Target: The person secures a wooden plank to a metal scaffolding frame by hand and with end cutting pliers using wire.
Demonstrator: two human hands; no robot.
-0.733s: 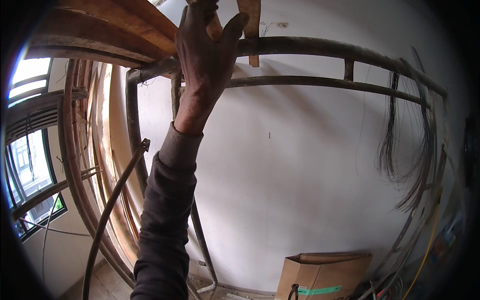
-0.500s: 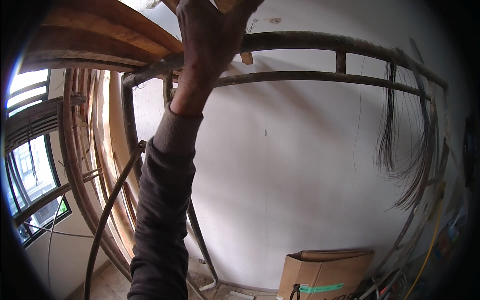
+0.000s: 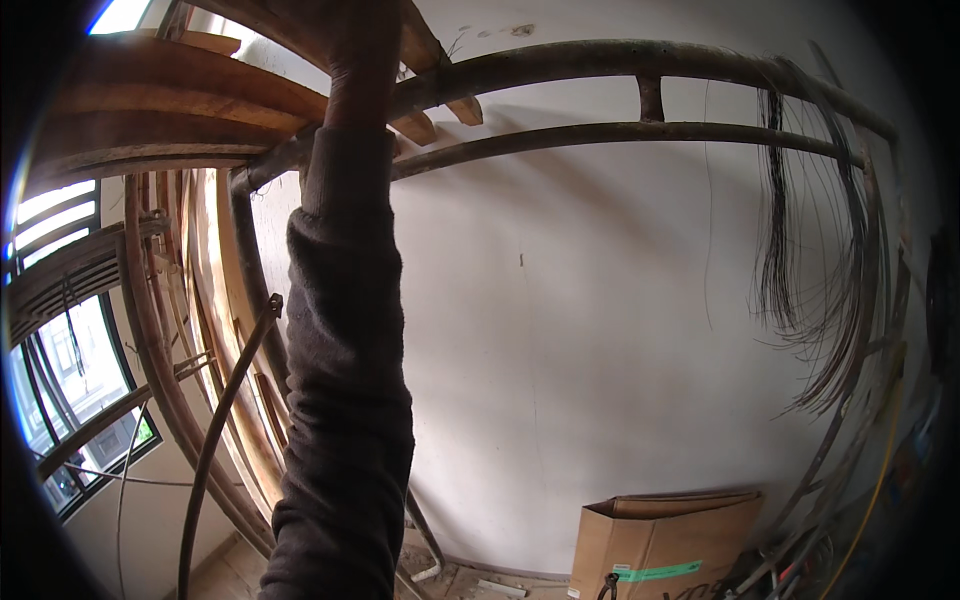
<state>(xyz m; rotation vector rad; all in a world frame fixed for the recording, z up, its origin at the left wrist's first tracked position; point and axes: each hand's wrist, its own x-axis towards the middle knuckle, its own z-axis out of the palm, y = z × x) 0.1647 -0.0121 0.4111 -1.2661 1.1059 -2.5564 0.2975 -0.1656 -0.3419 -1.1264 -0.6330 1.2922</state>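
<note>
My left hand (image 3: 365,45) is raised at the top of the view, at the end of a dark-sleeved forearm that comes up from the lower edge. It is in shadow and the upper edge cuts it off, so its fingers are hidden. Close around it lie wooden boards; one board end (image 3: 465,108) sticks out past the rusty metal scaffold frame (image 3: 560,62) to the right of the wrist. More boards (image 3: 200,85) rest side by side on the frame at the upper left. Whether the hand grips a board cannot be made out. My right hand is out of view.
Thin dark tie wires (image 3: 775,220) hang from the frame at the right, before a white wall (image 3: 600,350). A cardboard box (image 3: 670,540) stands on the floor below. Upright timbers (image 3: 215,300), a slanting metal brace (image 3: 225,430) and a barred window (image 3: 80,370) are at the left.
My left hand and forearm have moved left and higher in the view. More of the board ends beside the wrist shows now. The view itself has shifted slightly.
</note>
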